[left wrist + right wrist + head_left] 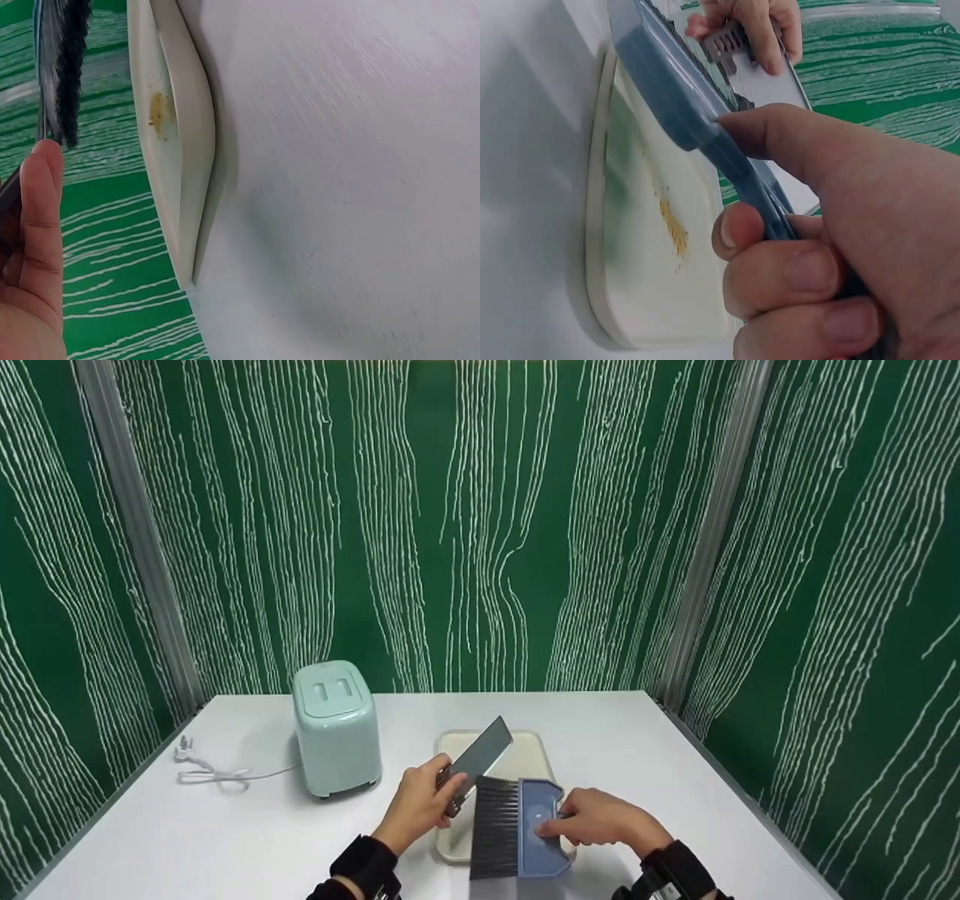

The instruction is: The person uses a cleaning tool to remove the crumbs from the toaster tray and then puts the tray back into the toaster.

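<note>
My left hand [422, 801] grips a flat metal crumb tray [484, 750] by its slotted end, thumb on top, and the sheet slants up to the right. My right hand [604, 816] holds a blue hand brush [534, 856] by its handle, its thumb lying along the blue body. The brush's dark bristles [495, 832] point left and overlap the lower edge of the crumb tray in the head view. Below both lies a cream serving tray [529, 750], with yellow-brown crumbs [673, 229] scattered on it.
A mint-green toaster [341, 742] stands on the left of the white table [255, 840]. Its white cord and plug [214, 772] trail off to the left. Green walls [465, 547] with white streaks enclose the back and sides.
</note>
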`<state>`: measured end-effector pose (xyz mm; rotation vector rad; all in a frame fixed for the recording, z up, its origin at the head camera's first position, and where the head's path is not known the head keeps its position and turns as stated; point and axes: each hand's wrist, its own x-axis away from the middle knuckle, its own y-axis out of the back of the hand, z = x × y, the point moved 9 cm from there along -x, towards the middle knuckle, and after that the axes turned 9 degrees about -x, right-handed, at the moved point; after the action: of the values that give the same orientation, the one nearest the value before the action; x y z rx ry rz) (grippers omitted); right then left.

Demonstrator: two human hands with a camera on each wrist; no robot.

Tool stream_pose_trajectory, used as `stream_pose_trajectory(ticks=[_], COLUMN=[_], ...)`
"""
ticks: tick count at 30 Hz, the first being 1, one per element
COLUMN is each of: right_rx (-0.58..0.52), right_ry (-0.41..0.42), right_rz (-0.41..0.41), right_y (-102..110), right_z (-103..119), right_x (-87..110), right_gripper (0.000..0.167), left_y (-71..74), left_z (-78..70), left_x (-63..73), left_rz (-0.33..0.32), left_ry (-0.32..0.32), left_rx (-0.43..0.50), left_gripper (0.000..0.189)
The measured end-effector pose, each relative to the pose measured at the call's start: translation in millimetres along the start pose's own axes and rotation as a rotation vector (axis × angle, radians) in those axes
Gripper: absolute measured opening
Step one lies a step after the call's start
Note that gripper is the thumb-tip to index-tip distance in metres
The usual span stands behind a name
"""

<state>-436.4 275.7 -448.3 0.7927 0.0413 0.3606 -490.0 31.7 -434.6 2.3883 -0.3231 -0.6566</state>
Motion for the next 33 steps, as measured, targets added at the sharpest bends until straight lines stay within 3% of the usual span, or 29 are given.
stream_pose_trajectory(ticks=[8,13,18,22,27,30,33], right_rx=[0.081,0.13,0.125,0.087,0.066,0.086,0.119], right_ry=[-0.115,-0.191,-0.23,-0.214,-0.104,-0.064,-0.081], right_rz=[-0.166,-0.247,-0.262,-0.231,-0.175,-0.181,-0.221], right_y=[24.8,34.9,38.6,35.2,25.1,21.2,21.8], right_z=[-23.3,-36.9,-41.8,-34.4,-9.0,2.5,3.3], right_x=[2.8,5.7,8.0,9.0,8.9,8.5,8.4], right_gripper=[0.05,0.049,0.048,0.049,0.051,0.051,0.051], left_y=[-1.6,-1.2,1.7,3.9,5.6,5.5,4.7], left_z=[-5.8,-9.1,-11.4,-11.9,-15.4,-15.3,-14.4], left_x=[3.4,5.5,6.9,7.4,9.5,9.8,9.5], left_rz=[-0.005,-0.02,-0.061,-0.102,-0.171,-0.188,-0.177], left_ry=[-0.048,-0.081,-0.108,-0.122,-0.17,-0.174,-0.162], left_rx=[-0.041,-0.144,-0.251,-0.311,-0.404,-0.423,-0.41], left_gripper=[0.022,0.021,0.019,0.017,0.018,0.018,0.019])
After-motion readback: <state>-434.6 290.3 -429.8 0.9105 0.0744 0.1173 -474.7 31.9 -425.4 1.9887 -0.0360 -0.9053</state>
